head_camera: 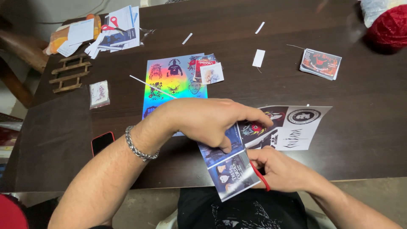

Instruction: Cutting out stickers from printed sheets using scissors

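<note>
My left hand [212,123], with a metal chain bracelet on the wrist, reaches across and pinches a printed sticker sheet [296,127] from above at the table's near edge. A long strip of that sheet [231,169], with dark pictures on it, hangs toward me over the edge. My right hand [282,171] sits under the strip, closed around red-handled scissors [261,177]. Only the red handle loop shows; the sheet and my hand hide the blades.
On the dark wooden table [360,140] lie a rainbow holographic sticker sheet [169,80], cut stickers [208,70], a card stack [321,63], a red-cased phone [101,142], a small bag [99,93], a wooden rack [70,73], papers with second scissors [111,23], white paper strips [258,58] and a red ball [390,27].
</note>
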